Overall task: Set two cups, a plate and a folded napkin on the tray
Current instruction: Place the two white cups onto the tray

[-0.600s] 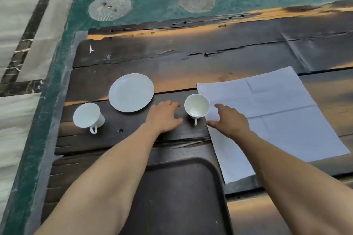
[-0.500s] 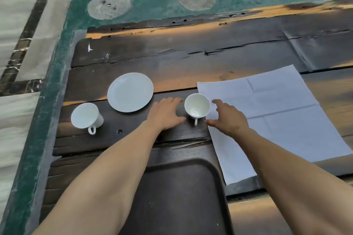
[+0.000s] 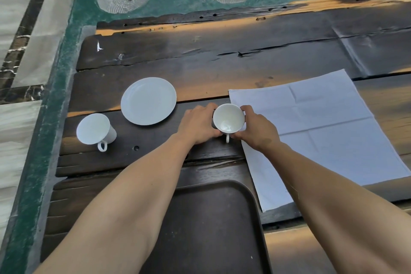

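While each hand [image 3: 198, 125] [image 3: 255, 128] clasps its sides, the white cup [image 3: 228, 118] stands upright, empty, handle toward the person.

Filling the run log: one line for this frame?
phase: grasping first cup | left hand + right hand: cupped around near cup | second cup, plate, napkin unfolded: on table | tray: bare

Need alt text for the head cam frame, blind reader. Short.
Both bare hands, left hand and right hand, cup a white cup standing on a dark wooden table. To the left lie a white plate and a second cup; an unfolded white napkin lies to the right. A dark tray with nothing on it sits nearest the camera.
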